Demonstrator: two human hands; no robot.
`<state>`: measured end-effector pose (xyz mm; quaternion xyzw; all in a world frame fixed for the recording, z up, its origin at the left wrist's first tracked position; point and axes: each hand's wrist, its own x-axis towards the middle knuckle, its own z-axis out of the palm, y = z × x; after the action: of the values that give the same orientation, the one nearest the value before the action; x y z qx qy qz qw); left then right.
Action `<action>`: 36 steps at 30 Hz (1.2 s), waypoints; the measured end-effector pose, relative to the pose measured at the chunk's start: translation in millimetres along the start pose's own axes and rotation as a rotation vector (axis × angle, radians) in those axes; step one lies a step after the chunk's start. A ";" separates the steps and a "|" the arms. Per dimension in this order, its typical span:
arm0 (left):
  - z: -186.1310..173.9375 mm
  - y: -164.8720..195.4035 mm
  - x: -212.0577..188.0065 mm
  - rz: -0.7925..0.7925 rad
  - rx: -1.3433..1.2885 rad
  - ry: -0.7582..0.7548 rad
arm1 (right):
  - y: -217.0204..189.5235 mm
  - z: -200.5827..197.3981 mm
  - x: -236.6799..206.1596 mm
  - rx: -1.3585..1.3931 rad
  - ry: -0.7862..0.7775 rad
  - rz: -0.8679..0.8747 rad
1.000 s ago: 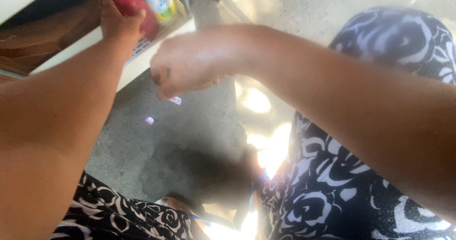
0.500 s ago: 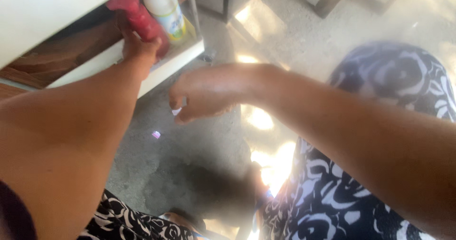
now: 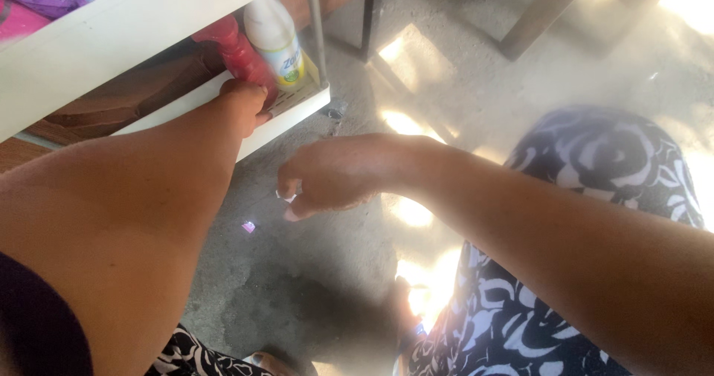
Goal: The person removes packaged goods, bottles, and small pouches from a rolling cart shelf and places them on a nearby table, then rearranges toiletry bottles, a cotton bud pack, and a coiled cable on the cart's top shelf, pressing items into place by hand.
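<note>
My left hand [image 3: 242, 104] is down at the low white shelf [image 3: 286, 116], fingers wrapped on the red bottle [image 3: 238, 52], which is upright on that shelf, touching the white bottle with the green label [image 3: 275, 34]. So the grasp is made; the bottle hasn't left the shelf yet. My right hand [image 3: 335, 175] hangs above the concrete floor [image 3: 461, 78], fingers curled, pinching something small and pale [image 3: 286, 196], maybe a scrap of paper, hard to tell.
</note>
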<state>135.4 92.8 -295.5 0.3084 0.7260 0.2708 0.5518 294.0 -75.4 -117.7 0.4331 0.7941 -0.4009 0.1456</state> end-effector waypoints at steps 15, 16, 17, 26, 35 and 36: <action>-12.5 -39.5 -12.3 0.416 0.475 -0.009 | 26.1 7.3 27.2 0.007 0.052 -0.030; -21.1 -40.2 -26.7 0.419 0.501 0.002 | 32.9 7.8 32.0 0.089 0.141 -0.104; -33.7 -38.6 -43.9 0.428 0.531 0.018 | 36.5 7.0 38.8 0.170 0.229 -0.183; -176.5 -11.4 -149.6 0.276 0.920 -0.270 | 54.1 -50.6 94.6 0.663 0.280 0.088; -233.0 2.7 -191.6 0.346 1.138 -0.186 | 25.1 -67.8 112.2 0.497 0.374 0.117; -236.7 9.8 -201.0 0.339 1.090 -0.164 | 13.3 -67.4 116.9 0.366 0.418 0.057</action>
<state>-52.0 -63.3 -103.0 0.6802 0.6559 -0.0824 0.3166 244.3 46.8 -149.3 0.5478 0.7086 -0.4354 -0.0909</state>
